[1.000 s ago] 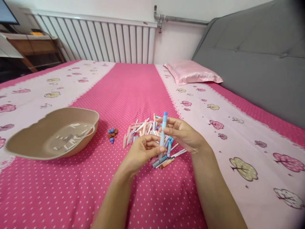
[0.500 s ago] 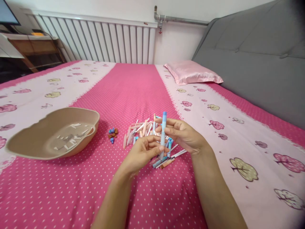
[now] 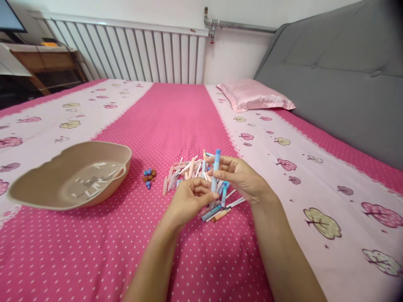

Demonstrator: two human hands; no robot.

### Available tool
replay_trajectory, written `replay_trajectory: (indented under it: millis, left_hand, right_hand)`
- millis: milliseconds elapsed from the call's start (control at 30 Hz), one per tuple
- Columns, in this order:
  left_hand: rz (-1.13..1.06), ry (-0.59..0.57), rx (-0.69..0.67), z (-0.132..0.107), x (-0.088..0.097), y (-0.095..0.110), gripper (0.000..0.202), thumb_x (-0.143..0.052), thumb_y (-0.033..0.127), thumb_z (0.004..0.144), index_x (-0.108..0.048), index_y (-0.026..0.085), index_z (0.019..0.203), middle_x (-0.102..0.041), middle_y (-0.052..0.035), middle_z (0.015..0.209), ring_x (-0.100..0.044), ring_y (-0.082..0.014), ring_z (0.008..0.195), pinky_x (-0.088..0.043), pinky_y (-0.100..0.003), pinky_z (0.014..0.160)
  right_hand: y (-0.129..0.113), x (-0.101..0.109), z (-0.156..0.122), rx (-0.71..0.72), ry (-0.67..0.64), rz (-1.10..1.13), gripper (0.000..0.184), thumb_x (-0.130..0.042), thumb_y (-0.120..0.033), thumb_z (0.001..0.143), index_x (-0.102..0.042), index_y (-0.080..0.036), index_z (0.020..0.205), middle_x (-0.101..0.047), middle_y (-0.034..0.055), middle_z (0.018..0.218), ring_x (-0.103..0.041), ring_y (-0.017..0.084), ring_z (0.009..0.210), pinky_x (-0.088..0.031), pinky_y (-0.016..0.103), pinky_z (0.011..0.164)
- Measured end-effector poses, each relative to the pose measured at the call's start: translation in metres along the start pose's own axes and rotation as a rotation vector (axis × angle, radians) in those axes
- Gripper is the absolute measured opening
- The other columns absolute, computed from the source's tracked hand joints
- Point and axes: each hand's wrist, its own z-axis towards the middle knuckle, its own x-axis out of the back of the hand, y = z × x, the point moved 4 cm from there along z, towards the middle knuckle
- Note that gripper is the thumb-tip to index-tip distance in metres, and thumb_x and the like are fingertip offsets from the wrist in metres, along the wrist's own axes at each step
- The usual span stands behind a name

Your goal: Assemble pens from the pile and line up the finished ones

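A pink bed [image 3: 179, 113] fills most of the view, with a radiator [image 3: 132, 54] and a pipe [image 3: 245, 26] on the wall beyond it, a grey headboard [image 3: 333, 71] along the right and a pillow [image 3: 255, 94] lying near it. A screen [image 3: 9, 19] shows in the far left corner. On the bed to the left stands a tan basin [image 3: 53, 180] with small white pieces [image 3: 94, 186] scattered on its bottom. Just beside it lies a small heap of brown and blue bits [image 3: 148, 178], between the basin and a loose pile of pens [image 3: 191, 167], which the hands partly cover. The blue pen [image 3: 214, 181] is held above the near side of this pile, between the two hands, nearly upright, its darker end up. The left hand [image 3: 189, 197] pinches its lower part between thumb and fingers; the right hand [image 3: 241, 178] grips it higher up, thumb against fingers, both half curled.
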Motion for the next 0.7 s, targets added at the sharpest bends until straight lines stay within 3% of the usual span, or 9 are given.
replay_trajectory:
  millis: [167, 300, 533, 700]
  left_hand:
    - [0.068, 0.121, -0.023, 0.0016, 0.0026, 0.0015, 0.036, -0.086, 0.026, 0.042, -0.057, 0.013, 0.06, -0.06, 0.0022, 0.048, -0.052, -0.0087, 0.041, -0.037, -0.019, 0.042]
    - [0.07, 0.142, -0.017, 0.0004, 0.0029, 0.0029, 0.038, -0.086, 0.027, 0.042, -0.056, 0.014, 0.062, -0.057, 0.0036, 0.044, -0.048, -0.0076, 0.038, -0.034, -0.018, 0.04]
    - [-0.048, -0.141, 0.01, -0.0052, -0.0028, 0.0035, 0.037, -0.068, 0.045, 0.072, -0.068, 0.011, 0.086, -0.071, -0.0084, 0.077, -0.061, -0.0128, 0.061, -0.046, -0.023, 0.058]
    - [-0.043, -0.155, 0.018, -0.0047, -0.0013, 0.0018, 0.036, -0.068, 0.046, 0.072, -0.071, 0.012, 0.083, -0.071, -0.0084, 0.073, -0.059, -0.0123, 0.057, -0.045, -0.024, 0.057]
  right_hand:
    - [0.0021, -0.0014, 0.0028, 0.011, 0.033, -0.028, 0.036, -0.078, -0.025, 0.065, -0.068, -0.021, 0.099, -0.07, 0.0014, 0.084, -0.065, 0.014, 0.083, -0.047, 0.03, 0.085]
    - [0.0027, -0.0015, 0.0042, 0.017, 0.035, -0.002, 0.033, -0.079, -0.026, 0.064, -0.069, -0.021, 0.094, -0.071, 0.0031, 0.093, -0.064, 0.015, 0.09, -0.047, 0.029, 0.086]
    - [0.0033, -0.0025, 0.0023, -0.056, -0.062, 0.133, 0.039, -0.077, -0.024, 0.067, -0.067, -0.02, 0.104, -0.071, 0.0031, 0.085, -0.061, 0.011, 0.065, -0.049, 0.023, 0.057]
    - [0.0021, -0.0027, 0.0019, -0.039, -0.065, 0.081, 0.038, -0.077, -0.023, 0.066, -0.069, -0.02, 0.103, -0.071, 0.0036, 0.085, -0.062, 0.01, 0.066, -0.049, 0.023, 0.061]
